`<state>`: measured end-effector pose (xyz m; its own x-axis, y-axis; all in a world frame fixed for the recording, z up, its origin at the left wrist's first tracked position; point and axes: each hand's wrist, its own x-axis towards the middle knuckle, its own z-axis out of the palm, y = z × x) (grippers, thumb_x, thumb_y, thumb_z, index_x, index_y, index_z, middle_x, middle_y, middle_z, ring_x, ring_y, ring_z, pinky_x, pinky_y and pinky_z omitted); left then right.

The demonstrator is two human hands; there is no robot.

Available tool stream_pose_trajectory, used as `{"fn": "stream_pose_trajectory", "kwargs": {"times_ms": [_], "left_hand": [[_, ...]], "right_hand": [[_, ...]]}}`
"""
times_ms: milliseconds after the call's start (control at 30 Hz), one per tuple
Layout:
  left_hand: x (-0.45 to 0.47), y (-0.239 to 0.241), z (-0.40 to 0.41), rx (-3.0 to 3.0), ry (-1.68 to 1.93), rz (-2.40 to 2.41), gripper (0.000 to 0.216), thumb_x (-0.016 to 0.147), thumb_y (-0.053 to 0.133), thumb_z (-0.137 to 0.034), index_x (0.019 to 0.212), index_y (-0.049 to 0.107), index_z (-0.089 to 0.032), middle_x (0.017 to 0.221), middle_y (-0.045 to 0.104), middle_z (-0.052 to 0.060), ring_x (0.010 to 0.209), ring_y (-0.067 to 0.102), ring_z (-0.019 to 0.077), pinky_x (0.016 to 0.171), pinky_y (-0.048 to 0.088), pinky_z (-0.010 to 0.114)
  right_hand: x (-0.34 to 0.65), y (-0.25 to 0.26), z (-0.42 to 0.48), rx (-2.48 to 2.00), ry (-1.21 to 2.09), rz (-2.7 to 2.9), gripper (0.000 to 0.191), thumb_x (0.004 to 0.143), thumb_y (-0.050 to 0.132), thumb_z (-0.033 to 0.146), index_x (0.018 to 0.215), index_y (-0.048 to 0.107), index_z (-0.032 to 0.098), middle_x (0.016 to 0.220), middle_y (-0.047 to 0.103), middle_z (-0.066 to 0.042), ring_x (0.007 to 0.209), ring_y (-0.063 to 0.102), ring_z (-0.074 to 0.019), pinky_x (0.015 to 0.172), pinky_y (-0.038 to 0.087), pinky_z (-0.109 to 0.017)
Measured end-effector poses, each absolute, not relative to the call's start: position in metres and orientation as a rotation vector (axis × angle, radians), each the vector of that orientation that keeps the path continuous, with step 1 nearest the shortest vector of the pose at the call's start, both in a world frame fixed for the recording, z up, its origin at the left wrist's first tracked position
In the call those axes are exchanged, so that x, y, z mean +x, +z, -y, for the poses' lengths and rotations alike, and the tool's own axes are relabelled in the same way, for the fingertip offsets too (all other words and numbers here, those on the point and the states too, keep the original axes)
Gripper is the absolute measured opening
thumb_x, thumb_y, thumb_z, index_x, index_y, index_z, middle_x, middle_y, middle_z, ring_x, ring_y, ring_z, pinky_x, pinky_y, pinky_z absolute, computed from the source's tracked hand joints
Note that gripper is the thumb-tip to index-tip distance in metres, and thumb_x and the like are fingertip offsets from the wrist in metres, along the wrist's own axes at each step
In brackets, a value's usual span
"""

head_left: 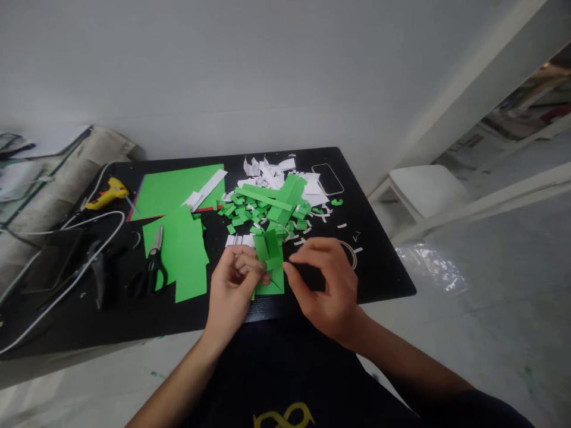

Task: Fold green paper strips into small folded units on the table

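My left hand (236,279) is closed near the table's front edge, thumb pressed against curled fingers. It overlaps a green piece of paper (275,286) with folded flaps; I cannot tell whether it grips this paper or something small. Just right of the paper, my right hand (328,285) has thumb and forefinger brought nearly together in a pinch. Anything between those tips is too small to make out. Folded white paper pieces (239,240) lie right behind my left hand. Beyond both hands spreads a pile of small green paper pieces (243,213), with longer green strips (288,199) on top.
White paper scraps (270,172) lie at the back, beside a phone-shaped outline (328,179). Black-handled scissors (154,261) rest on green sheets (190,261) to the left. A yellow glue gun (108,194) and white cable (96,255) are farther left. A roll of tape (352,254) sits behind my right hand.
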<state>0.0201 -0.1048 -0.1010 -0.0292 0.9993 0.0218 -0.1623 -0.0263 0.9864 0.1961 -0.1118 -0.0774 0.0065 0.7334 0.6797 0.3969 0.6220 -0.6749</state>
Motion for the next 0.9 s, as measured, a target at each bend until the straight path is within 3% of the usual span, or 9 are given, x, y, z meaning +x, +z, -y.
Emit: {"fn": "stream_pose_trajectory", "kwargs": {"times_ms": [67,167,267,500,767,900], "left_hand": [[0.021,-0.101,0.104,1.111,1.342,-1.103,0.020,0.090,0.078,-0.023,0.101,0.062,-0.022,0.070,0.068,-0.006,0.061,0.072,0.0120,0.066,0.058,0.022],[0.022,-0.102,0.105,1.175,1.375,-1.149,0.021,0.090,0.078,-0.022,0.106,0.065,-0.022,0.070,0.069,-0.006,0.063,0.071,0.0122,0.066,0.058,0.022],[0.023,-0.102,0.107,1.265,1.382,-1.219,0.020,0.089,0.077,-0.022,0.108,0.070,-0.021,0.074,0.073,-0.003,0.066,0.071,0.0120,0.067,0.058,0.021],[0.023,-0.107,0.112,1.407,1.359,-1.306,0.016,0.092,0.078,-0.027,0.106,0.076,-0.021,0.085,0.080,0.001,0.075,0.077,0.0146,0.072,0.063,0.023],[0.019,-0.111,0.114,1.485,1.335,-1.332,0.015,0.096,0.075,-0.029,0.109,0.077,-0.021,0.088,0.083,0.002,0.078,0.080,0.0165,0.074,0.064,0.024],[0.018,-0.108,0.114,1.516,1.295,-1.332,0.013,0.099,0.072,-0.028,0.107,0.078,-0.021,0.088,0.083,0.002,0.079,0.080,0.0166,0.075,0.063,0.024]], "right_hand": [[0.196,-0.078,0.114,-0.940,0.363,1.731,0.023,0.096,0.068,0.005,0.110,0.073,0.022,0.086,0.067,-0.002,0.075,0.067,-0.0147,0.071,0.060,-0.029],[0.194,-0.084,0.113,-1.037,0.548,1.785,0.028,0.100,0.066,0.012,0.126,0.071,0.018,0.069,0.060,0.005,0.056,0.056,-0.0115,0.058,0.052,-0.026],[0.192,-0.089,0.111,-1.128,0.617,1.738,0.032,0.100,0.067,0.018,0.132,0.070,0.016,0.064,0.059,0.007,0.053,0.056,-0.0115,0.058,0.050,-0.025],[0.189,-0.082,0.109,-1.285,0.763,1.677,0.021,0.100,0.066,0.027,0.119,0.072,0.020,0.060,0.059,0.006,0.052,0.059,-0.0138,0.058,0.049,-0.027],[0.188,-0.084,0.107,-1.298,0.755,1.708,0.005,0.098,0.066,0.024,0.102,0.068,0.022,0.055,0.052,0.009,0.047,0.053,-0.0118,0.055,0.043,-0.026],[0.189,-0.086,0.107,-1.237,0.603,1.797,0.004,0.100,0.067,0.022,0.099,0.071,0.022,0.059,0.059,0.006,0.049,0.057,-0.0119,0.055,0.044,-0.025]]}}
